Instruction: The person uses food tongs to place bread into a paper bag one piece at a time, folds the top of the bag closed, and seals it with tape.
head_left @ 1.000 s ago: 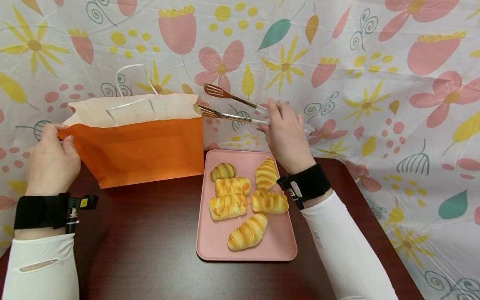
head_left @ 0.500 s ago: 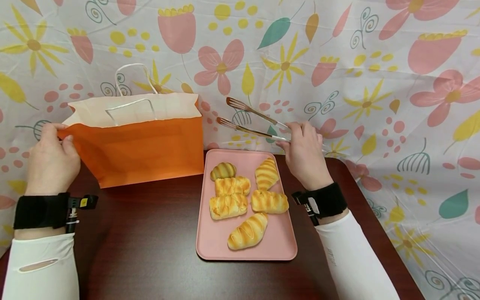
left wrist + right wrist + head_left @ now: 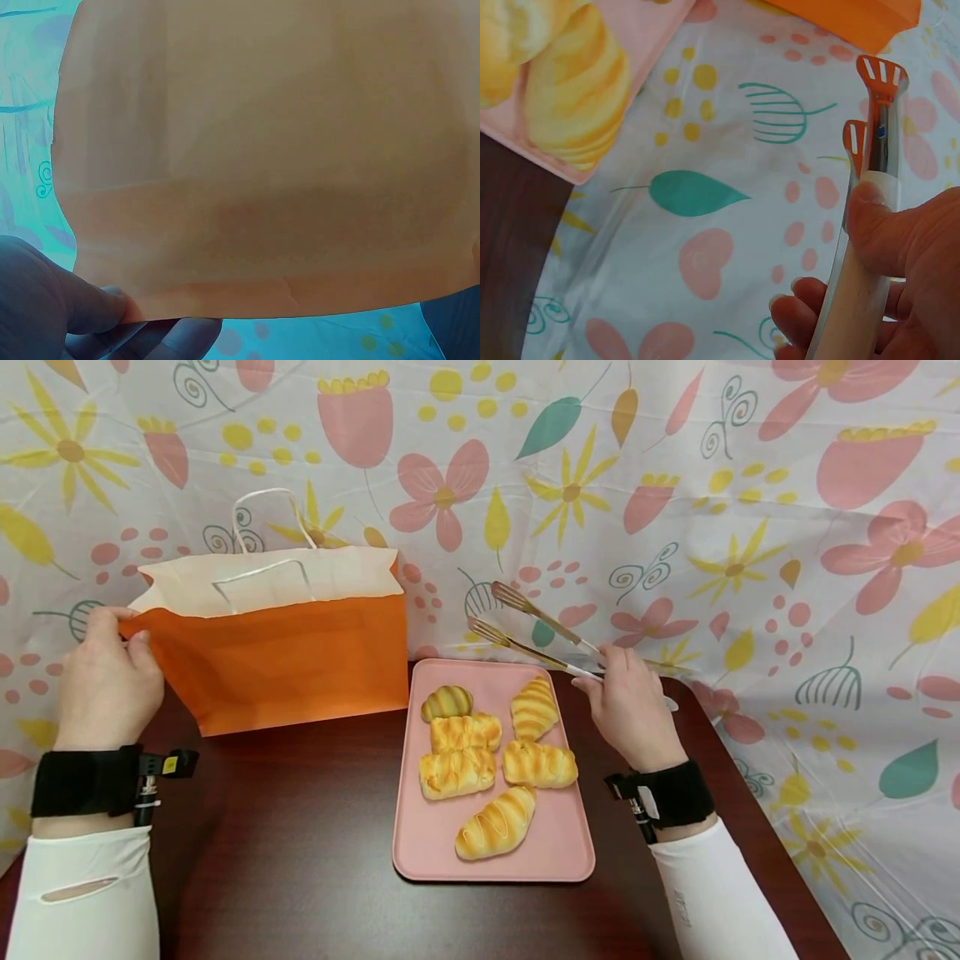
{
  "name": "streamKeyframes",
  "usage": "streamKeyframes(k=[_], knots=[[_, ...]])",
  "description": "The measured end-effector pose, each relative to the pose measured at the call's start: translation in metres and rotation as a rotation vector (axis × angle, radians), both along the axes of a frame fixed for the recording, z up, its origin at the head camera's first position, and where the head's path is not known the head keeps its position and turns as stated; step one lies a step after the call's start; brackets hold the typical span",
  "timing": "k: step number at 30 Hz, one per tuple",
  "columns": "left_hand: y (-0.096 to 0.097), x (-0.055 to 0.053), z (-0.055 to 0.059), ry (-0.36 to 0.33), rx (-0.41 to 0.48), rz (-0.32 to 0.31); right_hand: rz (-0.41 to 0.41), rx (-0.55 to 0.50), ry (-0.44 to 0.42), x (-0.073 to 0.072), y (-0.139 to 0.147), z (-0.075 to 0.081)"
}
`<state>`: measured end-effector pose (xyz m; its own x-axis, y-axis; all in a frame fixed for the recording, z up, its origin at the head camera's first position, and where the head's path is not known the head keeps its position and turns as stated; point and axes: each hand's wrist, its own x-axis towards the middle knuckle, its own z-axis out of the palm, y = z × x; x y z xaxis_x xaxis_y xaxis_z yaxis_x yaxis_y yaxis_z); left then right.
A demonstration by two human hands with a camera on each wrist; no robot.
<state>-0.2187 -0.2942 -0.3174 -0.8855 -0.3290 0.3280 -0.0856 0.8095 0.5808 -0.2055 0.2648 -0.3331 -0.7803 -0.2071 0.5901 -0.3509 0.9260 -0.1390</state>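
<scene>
My left hand (image 3: 112, 681) pinches the upper left edge of an orange paper bag (image 3: 292, 660) that stands with its mouth open and two white handles up. In the left wrist view, thumb and fingers hold the rim of the bag (image 3: 270, 150). My right hand (image 3: 637, 706) grips a pair of metal tongs (image 3: 543, 622) by the handles, their slotted ends apart with nothing between them. The right wrist view shows the thumb along the tongs' pale handle (image 3: 855, 292). A pink tray (image 3: 427, 860) of bread lies left of the right hand, including a spiral roll (image 3: 532, 708) nearest the tongs.
Several other bread pieces share the tray, among them a drizzled roll (image 3: 495, 823) at the front and a small darker one (image 3: 446, 703) at the back. The dark wooden table (image 3: 300, 843) meets a flowered cloth (image 3: 570, 443) behind and on the right.
My right hand has moved right and down with the tongs, away from the bag and toward the tray's right side. The left hand and bag stay where they were.
</scene>
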Motion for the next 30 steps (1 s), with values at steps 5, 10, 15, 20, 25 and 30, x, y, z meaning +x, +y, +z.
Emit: streamKeyframes(k=[5,10,15,20,25,30], knots=[[0.000,0.000,0.000,-0.004,0.001,-0.004,-0.018,-0.040,-0.043,0.008,0.007,-0.010],[0.001,-0.001,0.001,-0.013,0.013,-0.010,-0.076,-0.061,-0.089,0.017,0.017,-0.021],[0.000,0.000,0.001,-0.006,0.019,-0.028,-0.111,-0.068,-0.123,0.027,0.027,-0.032],[0.000,0.000,0.000,0.002,0.015,-0.023,-0.156,-0.076,-0.195,0.038,0.033,-0.038],[0.000,-0.001,-0.001,-0.001,0.004,-0.003,-0.180,-0.065,-0.261,0.047,0.038,-0.041],[0.001,-0.001,0.000,0.004,-0.003,-0.001,-0.198,-0.043,-0.311,0.055,0.044,-0.045]])
